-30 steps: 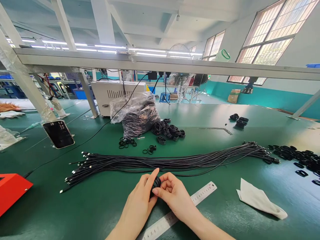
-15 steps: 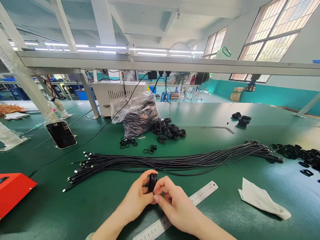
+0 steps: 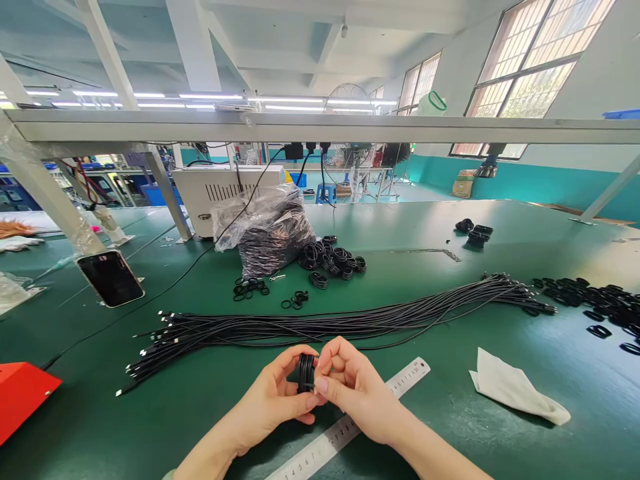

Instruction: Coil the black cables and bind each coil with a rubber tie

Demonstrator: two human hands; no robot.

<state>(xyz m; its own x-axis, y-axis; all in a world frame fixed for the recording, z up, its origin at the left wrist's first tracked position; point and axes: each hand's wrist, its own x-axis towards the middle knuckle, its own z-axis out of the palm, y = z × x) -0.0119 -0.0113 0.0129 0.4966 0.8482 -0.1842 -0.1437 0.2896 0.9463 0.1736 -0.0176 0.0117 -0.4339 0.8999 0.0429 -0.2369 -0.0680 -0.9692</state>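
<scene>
My left hand (image 3: 273,390) is closed around a small coiled black cable (image 3: 306,373), held upright between thumb and fingers above the table. At the coil's right side my right hand (image 3: 353,387) has thumb and forefinger pinched together. What is between those fingertips is too small and covered to make out. Under my hands lies a steel ruler (image 3: 320,453), slanting up to the right. Just beyond them a long bundle of straight black cables (image 3: 340,327) stretches across the green table, its plugs at both ends.
Small black rings (image 3: 250,288) and coiled cables (image 3: 340,260) lie near a clear plastic bag (image 3: 275,233). Black oval pieces (image 3: 595,297) are spread at the right, near a white cloth (image 3: 520,393). At left are a phone (image 3: 111,278) and a red box (image 3: 25,400).
My right fingertips have shifted slightly right and the coil now shows more fully. My left hand still grips it. The whole view has turned a little to the right.
</scene>
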